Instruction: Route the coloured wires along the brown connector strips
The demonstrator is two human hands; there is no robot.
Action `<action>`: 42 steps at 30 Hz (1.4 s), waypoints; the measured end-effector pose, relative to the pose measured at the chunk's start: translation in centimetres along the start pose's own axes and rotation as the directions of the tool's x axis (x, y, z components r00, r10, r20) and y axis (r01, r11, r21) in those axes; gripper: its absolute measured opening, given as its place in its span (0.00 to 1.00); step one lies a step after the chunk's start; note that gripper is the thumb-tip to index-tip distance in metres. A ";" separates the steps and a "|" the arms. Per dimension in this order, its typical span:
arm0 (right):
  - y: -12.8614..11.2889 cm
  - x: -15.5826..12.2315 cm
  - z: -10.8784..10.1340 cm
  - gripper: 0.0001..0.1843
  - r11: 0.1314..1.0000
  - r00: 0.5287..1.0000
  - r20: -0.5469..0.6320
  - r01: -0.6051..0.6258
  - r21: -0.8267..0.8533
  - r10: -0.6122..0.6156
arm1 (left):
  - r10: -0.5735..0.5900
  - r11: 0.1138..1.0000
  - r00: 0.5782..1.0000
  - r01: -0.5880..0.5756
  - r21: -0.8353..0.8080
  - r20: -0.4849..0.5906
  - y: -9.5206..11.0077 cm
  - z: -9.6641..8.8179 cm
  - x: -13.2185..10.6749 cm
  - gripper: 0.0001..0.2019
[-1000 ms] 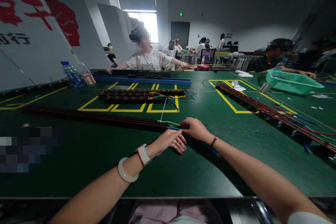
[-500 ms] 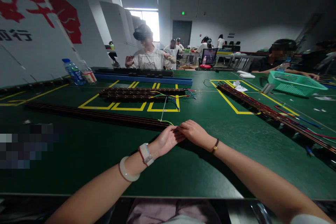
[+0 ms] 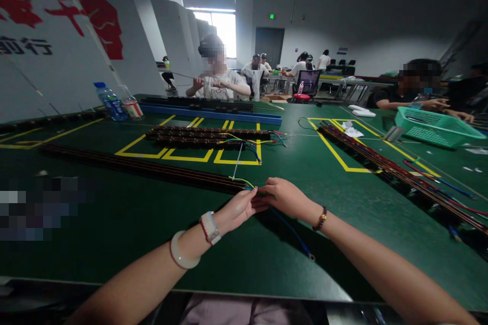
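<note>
A long dark strip with copper-coloured lines (image 3: 145, 169) lies on the green table. Its right end reaches my left hand (image 3: 242, 209), whose thumb and fingers close on the wires coming out there. My right hand (image 3: 287, 198) meets it with pinched fingertips at the same wires; the exact grip is hidden. A yellow-green wire (image 3: 244, 181) bends from the strip toward my fingers. From beneath the hands a blue wire (image 3: 292, 233) runs to the lower right, ending in a ring terminal (image 3: 311, 257). A thin white cable tie (image 3: 237, 162) stands up from the strip.
Several shorter strips (image 3: 198, 137) with coloured wires lie beyond, within yellow tape. Another wired strip bundle (image 3: 381, 167) slants along the right, near a green basket (image 3: 438, 129). Two bottles (image 3: 110, 104) stand at the far left. Co-workers sit across the table and at right.
The blue wire with its ring terminal now shows below my hands, where it was hidden before. My hands stay together at the strip's end. The co-worker opposite has brought both hands closer together.
</note>
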State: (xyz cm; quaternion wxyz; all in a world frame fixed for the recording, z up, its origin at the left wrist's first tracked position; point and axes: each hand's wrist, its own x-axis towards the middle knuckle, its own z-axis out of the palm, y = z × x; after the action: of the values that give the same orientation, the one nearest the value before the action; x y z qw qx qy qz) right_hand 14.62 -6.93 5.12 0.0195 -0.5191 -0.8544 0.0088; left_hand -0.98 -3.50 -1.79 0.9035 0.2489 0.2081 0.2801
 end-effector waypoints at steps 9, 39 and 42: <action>5.8 3.1 -0.7 0.17 0.949 0.955 0.168 0.271 -0.162 -0.244 | -0.045 0.990 0.998 0.039 0.137 0.041 0.7 -0.1 -0.1 0.13; 11.0 1.1 0.7 0.12 0.977 0.947 -0.319 0.109 0.182 -0.046 | -0.076 0.940 0.990 0.111 0.322 -0.118 3.3 1.7 0.7 0.18; 10.3 0.1 1.8 0.11 0.979 0.942 -0.330 0.116 0.167 -0.056 | -0.073 0.870 0.981 0.151 0.470 -0.181 3.3 1.8 0.8 0.16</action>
State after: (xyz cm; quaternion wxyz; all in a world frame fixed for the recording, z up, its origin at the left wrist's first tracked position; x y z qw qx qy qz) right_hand 23.66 -2.06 3.00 0.2075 -0.4715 -0.8571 0.0017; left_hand -0.78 -1.20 1.35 0.8087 0.4300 0.3560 0.1855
